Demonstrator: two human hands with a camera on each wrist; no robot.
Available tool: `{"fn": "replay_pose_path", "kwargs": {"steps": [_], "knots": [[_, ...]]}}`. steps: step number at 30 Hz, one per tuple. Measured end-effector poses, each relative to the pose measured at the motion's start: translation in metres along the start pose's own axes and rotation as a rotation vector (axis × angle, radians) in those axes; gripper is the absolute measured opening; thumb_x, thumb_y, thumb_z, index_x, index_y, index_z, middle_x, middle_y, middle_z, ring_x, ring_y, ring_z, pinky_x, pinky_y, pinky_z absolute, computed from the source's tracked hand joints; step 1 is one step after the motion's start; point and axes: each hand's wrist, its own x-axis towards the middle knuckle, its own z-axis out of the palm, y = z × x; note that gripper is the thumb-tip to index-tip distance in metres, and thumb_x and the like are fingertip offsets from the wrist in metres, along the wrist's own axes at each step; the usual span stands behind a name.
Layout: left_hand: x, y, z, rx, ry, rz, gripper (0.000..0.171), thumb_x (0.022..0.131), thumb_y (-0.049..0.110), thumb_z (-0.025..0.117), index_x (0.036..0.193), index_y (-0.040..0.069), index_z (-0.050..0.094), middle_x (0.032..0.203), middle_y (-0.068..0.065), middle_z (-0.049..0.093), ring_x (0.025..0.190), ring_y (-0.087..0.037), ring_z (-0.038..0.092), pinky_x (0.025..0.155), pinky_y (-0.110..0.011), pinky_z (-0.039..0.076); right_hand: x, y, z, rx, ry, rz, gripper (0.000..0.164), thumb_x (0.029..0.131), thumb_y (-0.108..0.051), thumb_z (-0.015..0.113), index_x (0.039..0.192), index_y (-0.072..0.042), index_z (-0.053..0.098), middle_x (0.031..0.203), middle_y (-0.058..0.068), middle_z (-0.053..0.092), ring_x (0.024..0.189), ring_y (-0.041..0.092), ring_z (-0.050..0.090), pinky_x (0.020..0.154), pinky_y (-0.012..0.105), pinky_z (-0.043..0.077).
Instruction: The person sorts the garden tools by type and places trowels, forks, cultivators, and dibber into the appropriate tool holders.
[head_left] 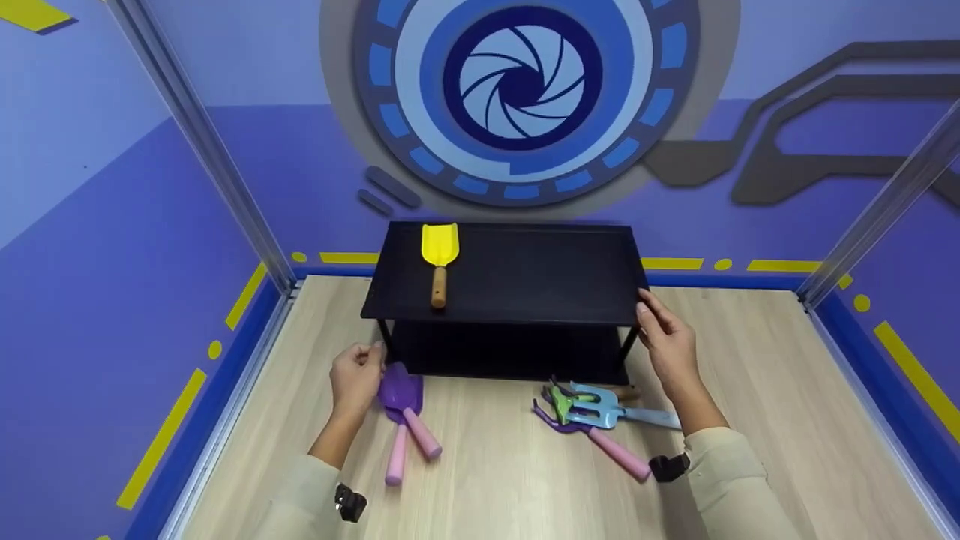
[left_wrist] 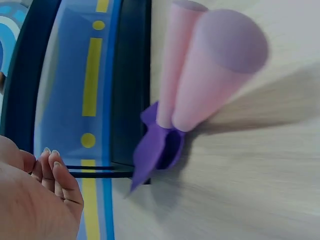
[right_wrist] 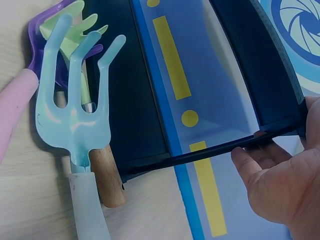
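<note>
A black two-tier shelf (head_left: 540, 277) stands in the middle of the table. My left hand (head_left: 356, 379) has its fingers curled at the shelf's front left leg (left_wrist: 100, 174). At the right end, my right hand (head_left: 670, 345) grips the upper board's corner and leg, the thumb near the top edge. A yellow hand shovel (head_left: 440, 247) with a wooden handle lies on the upper board. Two purple trowels (head_left: 401, 386) with pink handles lie stacked beside my left hand. By my right hand are a light blue hand fork (right_wrist: 75, 120), a green rake (right_wrist: 65, 30) and a purple rake (head_left: 559, 426).
The light wooden tabletop (head_left: 510, 480) is bounded by blue and purple walls with yellow marks. Metal posts (head_left: 217, 165) stand at the back corners. The light blue fork overlaps the green rake, whose wooden handle (right_wrist: 107, 180) lies near the shelf's lower board.
</note>
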Motion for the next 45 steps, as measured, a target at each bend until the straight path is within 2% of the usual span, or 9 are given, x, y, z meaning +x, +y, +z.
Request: {"fn": "replay_pose_path", "kwargs": {"steps": [6, 12, 16, 21, 27, 31, 35, 39, 45], "knots": [[-0.006, -0.014, -0.001, 0.056, -0.042, -0.028, 0.030, 0.105, 0.024, 0.067, 0.091, -0.002, 0.073, 0.074, -0.010, 0.074, 0.060, -0.008, 0.059, 0.059, -0.022, 0.046, -0.001, 0.000, -0.001, 0.009, 0.001, 0.001, 0.055, 0.110, -0.046, 0.055, 0.161, -0.026, 0.047, 0.171, 0.004, 0.043, 0.156, 0.024, 0.045, 0.123, 0.042, 0.042], [-0.011, -0.025, -0.001, 0.142, -0.070, -0.022, 0.034, 0.103, 0.028, 0.071, 0.089, -0.002, 0.074, 0.072, -0.002, 0.070, 0.064, -0.010, 0.058, 0.062, -0.024, 0.046, -0.002, -0.001, -0.001, 0.001, -0.011, 0.002, 0.056, 0.110, -0.048, 0.055, 0.161, -0.027, 0.047, 0.172, 0.003, 0.042, 0.156, 0.024, 0.046, 0.123, 0.043, 0.042], [-0.014, -0.030, -0.002, 0.204, -0.101, -0.047, 0.035, 0.100, 0.033, 0.074, 0.080, 0.003, 0.073, 0.069, 0.003, 0.066, 0.065, -0.012, 0.057, 0.061, -0.026, 0.045, -0.002, -0.001, -0.001, -0.010, -0.015, -0.002, 0.056, 0.110, -0.048, 0.054, 0.162, -0.028, 0.047, 0.172, 0.002, 0.041, 0.156, 0.023, 0.046, 0.123, 0.043, 0.042], [-0.016, -0.032, -0.002, 0.282, -0.160, -0.084, 0.044, 0.095, 0.044, 0.079, 0.066, 0.014, 0.063, 0.065, 0.006, 0.055, 0.063, -0.014, 0.052, 0.057, -0.028, 0.040, -0.002, -0.002, -0.001, -0.021, -0.011, -0.001, 0.056, 0.110, -0.050, 0.054, 0.162, -0.029, 0.046, 0.173, 0.000, 0.040, 0.156, 0.022, 0.045, 0.123, 0.041, 0.042], [-0.018, -0.030, -0.004, 0.393, -0.270, -0.115, 0.051, 0.090, 0.050, 0.081, 0.060, 0.013, 0.063, 0.061, 0.006, 0.054, 0.057, -0.013, 0.048, 0.051, -0.025, 0.036, -0.002, -0.001, -0.001, -0.011, -0.015, 0.008, 0.057, 0.110, -0.049, 0.053, 0.162, -0.027, 0.046, 0.172, 0.003, 0.041, 0.156, 0.024, 0.045, 0.123, 0.042, 0.041], [-0.020, -0.029, -0.003, 0.458, -0.313, -0.127, 0.056, 0.087, 0.055, 0.082, 0.056, 0.016, 0.056, 0.054, 0.006, 0.052, 0.052, -0.011, 0.047, 0.048, -0.024, 0.033, -0.002, -0.002, 0.000, 0.004, -0.007, 0.002, 0.056, 0.110, -0.047, 0.054, 0.162, -0.025, 0.047, 0.171, 0.005, 0.043, 0.156, 0.025, 0.046, 0.123, 0.042, 0.042], [-0.025, -0.027, -0.001, 0.522, -0.320, -0.115, 0.053, 0.084, 0.058, 0.084, 0.076, 0.011, 0.063, 0.068, -0.001, 0.061, 0.063, -0.018, 0.055, 0.054, -0.030, 0.039, -0.002, -0.002, 0.000, -0.002, -0.005, 0.010, 0.057, 0.110, -0.047, 0.054, 0.162, -0.026, 0.046, 0.172, 0.003, 0.042, 0.156, 0.023, 0.045, 0.122, 0.039, 0.042], [-0.029, -0.027, 0.000, 0.575, -0.317, -0.100, 0.066, 0.082, 0.058, 0.086, 0.109, 0.000, 0.069, 0.093, -0.013, 0.075, 0.079, -0.026, 0.065, 0.066, -0.043, 0.051, -0.002, -0.002, -0.001, -0.001, -0.004, 0.022, 0.057, 0.110, -0.047, 0.054, 0.162, -0.027, 0.046, 0.172, 0.003, 0.041, 0.156, 0.023, 0.045, 0.123, 0.040, 0.042], [-0.031, -0.028, 0.004, 0.611, -0.289, -0.089, 0.068, 0.079, 0.051, 0.089, 0.117, -0.002, 0.070, 0.108, -0.020, 0.078, 0.091, -0.033, 0.073, 0.079, -0.054, 0.057, -0.002, -0.002, -0.001, -0.013, -0.009, 0.023, 0.056, 0.110, -0.049, 0.053, 0.162, -0.029, 0.046, 0.172, 0.001, 0.041, 0.157, 0.022, 0.045, 0.123, 0.040, 0.042]]}}
